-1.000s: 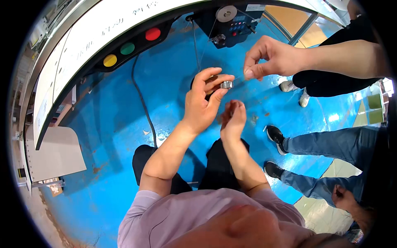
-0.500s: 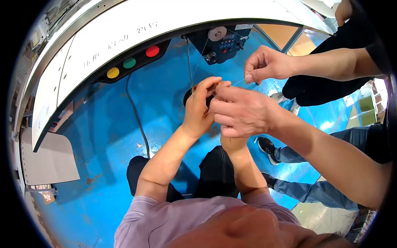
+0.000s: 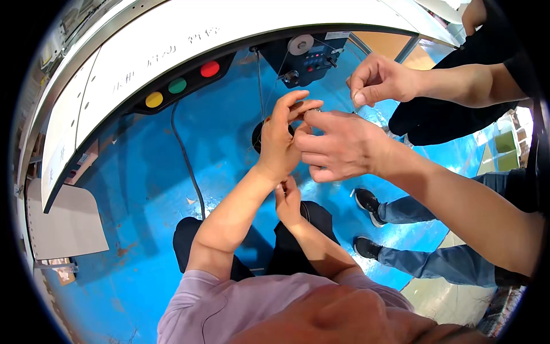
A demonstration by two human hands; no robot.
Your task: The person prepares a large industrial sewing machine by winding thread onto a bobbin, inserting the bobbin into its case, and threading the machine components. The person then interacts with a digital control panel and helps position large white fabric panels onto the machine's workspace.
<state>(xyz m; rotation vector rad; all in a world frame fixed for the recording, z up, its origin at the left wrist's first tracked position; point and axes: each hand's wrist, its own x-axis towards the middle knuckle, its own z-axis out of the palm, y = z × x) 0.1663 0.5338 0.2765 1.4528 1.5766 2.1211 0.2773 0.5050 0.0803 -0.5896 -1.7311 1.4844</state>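
Note:
My left hand [image 3: 279,137] is raised in front of me, its fingers stretched out and apart. Its fingertips meet the near hand [image 3: 344,146] of a co-worker, whose bent fingers hide whatever lies between. A small dark bit shows at those fingertips, too small to name. Lower down, by my knees, my right hand [image 3: 290,203] has its fingers pressed together, with a tiny dark spot at the tips. The co-worker's far hand [image 3: 381,83] is pinched just above the near one; what it pinches is too fine to make out.
Ahead hangs a dark machine [image 3: 312,63] with a pale spool [image 3: 301,45] and lit buttons. A white bench [image 3: 246,17] carries a yellow button [image 3: 154,100], a green button [image 3: 177,85] and a red button [image 3: 209,69]. A black cable [image 3: 189,163] runs down to the blue floor [image 3: 143,189]. People stand at right.
My right hand has come down and left, out from behind the co-worker's near hand. My left hand's fingers have spread. The co-worker's far hand has shifted slightly right.

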